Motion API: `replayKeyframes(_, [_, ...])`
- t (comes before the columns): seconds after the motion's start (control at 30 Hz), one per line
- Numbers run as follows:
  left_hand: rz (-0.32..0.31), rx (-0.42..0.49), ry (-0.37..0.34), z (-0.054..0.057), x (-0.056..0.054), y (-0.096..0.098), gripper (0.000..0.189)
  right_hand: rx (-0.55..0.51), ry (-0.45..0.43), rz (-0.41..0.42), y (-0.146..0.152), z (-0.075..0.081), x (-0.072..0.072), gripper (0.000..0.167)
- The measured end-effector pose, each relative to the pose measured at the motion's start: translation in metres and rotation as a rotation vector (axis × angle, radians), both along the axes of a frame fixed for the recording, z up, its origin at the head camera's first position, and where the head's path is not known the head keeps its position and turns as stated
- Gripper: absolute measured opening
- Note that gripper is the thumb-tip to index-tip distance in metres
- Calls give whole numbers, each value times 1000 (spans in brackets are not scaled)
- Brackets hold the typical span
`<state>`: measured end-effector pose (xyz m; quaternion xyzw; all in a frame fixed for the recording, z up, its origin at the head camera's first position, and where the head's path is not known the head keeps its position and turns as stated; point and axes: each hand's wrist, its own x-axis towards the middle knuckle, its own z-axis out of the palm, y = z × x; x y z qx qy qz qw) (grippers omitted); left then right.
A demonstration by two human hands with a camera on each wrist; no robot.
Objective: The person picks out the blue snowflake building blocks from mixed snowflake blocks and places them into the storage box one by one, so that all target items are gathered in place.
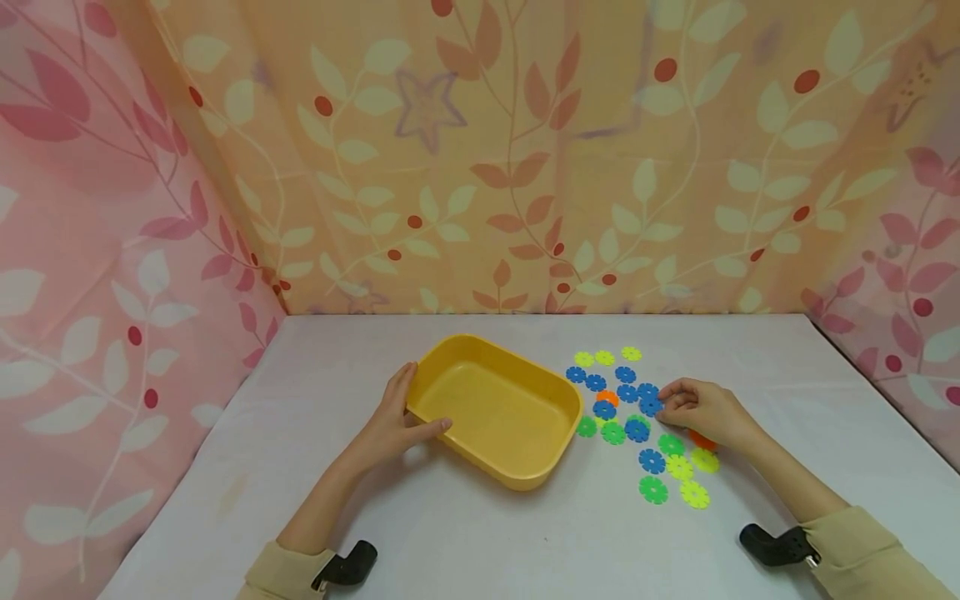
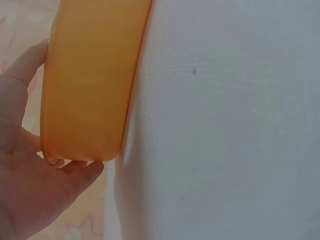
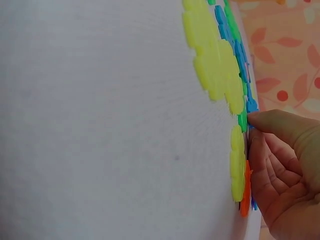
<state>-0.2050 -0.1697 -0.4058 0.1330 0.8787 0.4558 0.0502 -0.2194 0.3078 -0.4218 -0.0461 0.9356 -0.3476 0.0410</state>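
Basin in wide left grip

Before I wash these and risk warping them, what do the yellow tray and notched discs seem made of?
Yellow tray: probably moulded plastic, smooth with a slight sheen, given its seamless rounded corners. Notched discs: likely thin plastic, smooth-looking, given their even bright colours and matching shapes.

2 beige sleeves, each bearing 1 bent black fitting.
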Motion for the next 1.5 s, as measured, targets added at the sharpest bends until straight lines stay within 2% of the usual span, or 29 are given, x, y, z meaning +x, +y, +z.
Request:
replayKeyframes(0.27, [5,-5,0,0,1,-1,113,67,60,38,-2,1,0,27])
replayKeyframes(0.53, [1,6,1,-3,0,-2,113,96,102,52,-3,3,1,25])
replayKeyframes(0.93, [5,7,-2,-2,1,-2,113,66,54,45,-2,2,3,31])
replayKeyframes(1.3, [1,17,11,-2,1,-2,113,77,105,45,-1,0,1,30])
replayKeyframes(1.5, [-5,9,21,-3,0,-1,113,10,90,18,-9,9,3,37])
